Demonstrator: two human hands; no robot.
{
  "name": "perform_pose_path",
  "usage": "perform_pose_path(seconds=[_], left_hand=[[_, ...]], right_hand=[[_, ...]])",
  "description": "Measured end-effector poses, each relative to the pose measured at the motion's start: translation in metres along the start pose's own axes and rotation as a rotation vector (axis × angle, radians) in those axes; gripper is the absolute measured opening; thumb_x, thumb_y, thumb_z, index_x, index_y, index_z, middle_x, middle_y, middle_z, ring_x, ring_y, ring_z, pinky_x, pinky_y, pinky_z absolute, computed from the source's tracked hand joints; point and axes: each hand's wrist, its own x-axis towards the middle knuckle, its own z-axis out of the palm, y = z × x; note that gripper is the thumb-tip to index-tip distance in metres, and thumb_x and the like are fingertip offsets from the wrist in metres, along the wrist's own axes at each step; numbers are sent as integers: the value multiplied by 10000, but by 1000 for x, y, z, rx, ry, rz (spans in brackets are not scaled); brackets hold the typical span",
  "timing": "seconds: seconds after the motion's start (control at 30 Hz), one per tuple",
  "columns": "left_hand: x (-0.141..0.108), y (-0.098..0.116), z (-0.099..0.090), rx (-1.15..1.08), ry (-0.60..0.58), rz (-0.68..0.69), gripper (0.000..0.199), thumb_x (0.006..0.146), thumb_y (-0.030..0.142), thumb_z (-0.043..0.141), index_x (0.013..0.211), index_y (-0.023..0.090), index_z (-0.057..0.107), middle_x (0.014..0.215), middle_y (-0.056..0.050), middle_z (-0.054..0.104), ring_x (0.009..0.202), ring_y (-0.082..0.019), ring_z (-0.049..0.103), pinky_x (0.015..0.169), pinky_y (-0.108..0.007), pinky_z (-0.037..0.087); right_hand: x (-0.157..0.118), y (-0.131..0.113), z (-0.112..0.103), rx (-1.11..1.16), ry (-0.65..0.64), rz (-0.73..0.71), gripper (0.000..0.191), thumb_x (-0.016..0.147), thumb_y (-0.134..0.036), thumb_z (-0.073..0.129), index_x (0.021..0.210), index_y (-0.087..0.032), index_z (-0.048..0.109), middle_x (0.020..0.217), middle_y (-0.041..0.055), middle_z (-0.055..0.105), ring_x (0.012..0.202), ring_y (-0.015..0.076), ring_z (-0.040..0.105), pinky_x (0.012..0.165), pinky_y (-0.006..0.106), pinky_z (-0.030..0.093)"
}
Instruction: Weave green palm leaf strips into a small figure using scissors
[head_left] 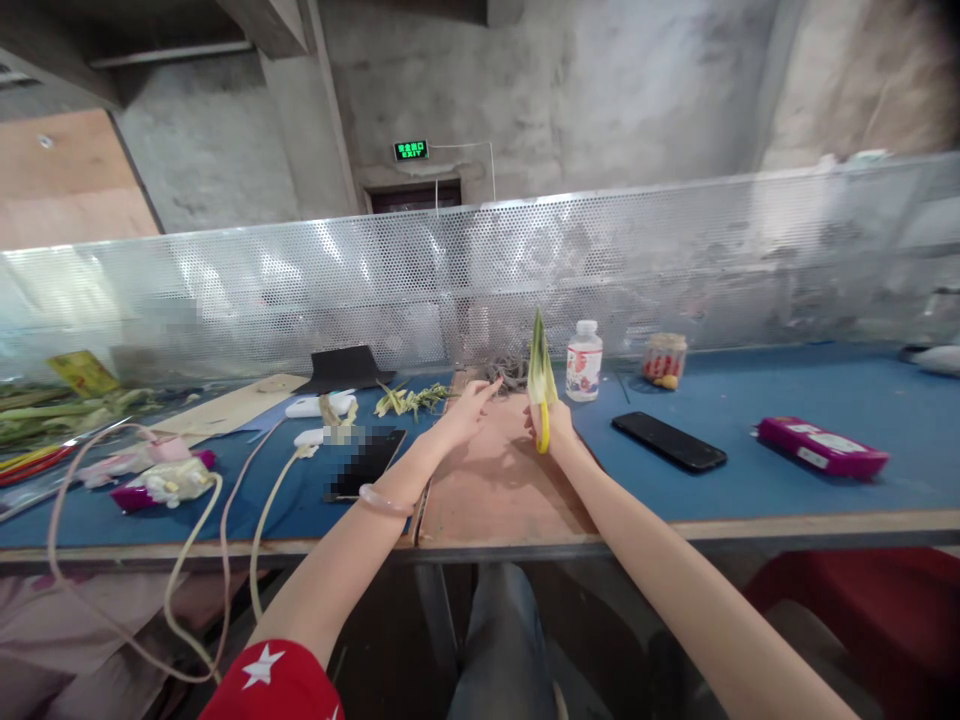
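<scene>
Now right hand (553, 428) raised, grip closed on upright folded leaf (540, 368), left hand (466, 410) outstretched, fingers loosely spread

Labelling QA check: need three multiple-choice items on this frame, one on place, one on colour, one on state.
1. Where does the black phone lie?
A. right of the white bottle
B. on the brown board
C. under the mesh screen

2. What colour is the flat case at far right?
A. green
B. magenta
C. white

3. What is the right hand doing?
A. lying flat, empty
B. holding a folded leaf piece upright
C. holding the bottle

Answers: 1 A, phone sits on the blue mat right of the bottle; 2 B, case is magenta; 3 B, fingers wrap the leaf base.
</scene>
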Motion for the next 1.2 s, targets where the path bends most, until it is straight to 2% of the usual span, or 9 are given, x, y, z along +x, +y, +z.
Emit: perform_pose_path(seconds=[0.13, 0.23, 0.37, 0.43, 0.5, 0.6, 0.8, 0.93, 1.2], left_hand=[[-1, -1, 0, 19, 8, 21, 895, 648, -69, 437, 1436, 276, 190, 1428, -121, 226, 1003, -149, 528, 914, -342, 441], [0, 1, -1, 90, 38, 76, 833, 664, -10, 524, 1417, 217, 251, 1438, -124, 263, 1266, -225, 359, 1040, -386, 325], [2, 6, -3, 117, -8, -37, 378, 763, 330, 606, 1072, 112, 594, 1016, -116, 616, 926, -204, 572, 833, -327, 436], [2, 11, -4, 150, -33, -93, 382, 805, 482, 520, 772, 119, 633, 708, -60, 616, 682, -164, 560, 684, -285, 419], [0, 15, -6, 155, -3, -100, 480, 823, 548, 450, 617, 135, 583, 576, -32, 560, 587, -142, 519, 620, -266, 378], [-1, 20, -8, -25, 130, -146, 508, 829, 585, 407, 614, 149, 558, 573, -23, 564, 575, -136, 529, 603, -255, 375], [4, 28, -9, -435, 336, -220, 433, 873, 551, 328, 892, 171, 534, 765, -31, 640, 635, -130, 608, 571, -240, 460], [7, 35, -11, -644, 466, -184, 322, 834, 479, 487, 948, 180, 509, 796, -25, 628, 616, -119, 603, 533, -234, 483], [8, 44, -19, -659, 633, -149, 132, 817, 280, 534, 879, 168, 501, 737, -7, 569, 563, -102, 561, 514, -238, 476]], right_hand=[[1, 2, 0, -38, -3, 3, 210, 824, -263, 566, 656, -137, 576, 413, -60, 507, 309, 59, 448, 320, 166, 370], [1, 2, 0, -71, -1, -3, 230, 840, -264, 551, 655, -130, 574, 440, -59, 518, 324, 54, 453, 336, 166, 379], [2, 2, -1, -144, -7, -23, 218, 787, -197, 543, 574, -153, 555, 354, -41, 477, 294, 94, 458, 317, 198, 376], [2, 3, -1, -205, -17, -30, 197, 817, -228, 537, 652, -136, 594, 445, -10, 545, 374, 115, 521, 378, 223, 437], [3, 4, -1, -280, -35, -38, 191, 858, -279, 532, 870, -115, 628, 741, 51, 653, 618, 155, 622, 557, 284, 526], [2, 3, -2, -410, -60, -91, 305, 881, -319, 533, 1132, -146, 550, 1118, 80, 582, 934, 190, 594, 783, 381, 512], [-11, -6, -4, -694, -91, -288, 124, 728, -183, 599, 792, -112, 677, 742, 99, 677, 737, 198, 622, 558, 222, 384], [-19, -11, -2, -844, -159, -385, 168, 714, -195, 581, 827, -138, 691, 764, 99, 698, 715, 183, 619, 545, 210, 349], [-21, -14, 1, -1012, -252, -513, 260, 754, -178, 525, 962, -160, 680, 879, 109, 713, 741, 190, 637, 578, 218, 353]])
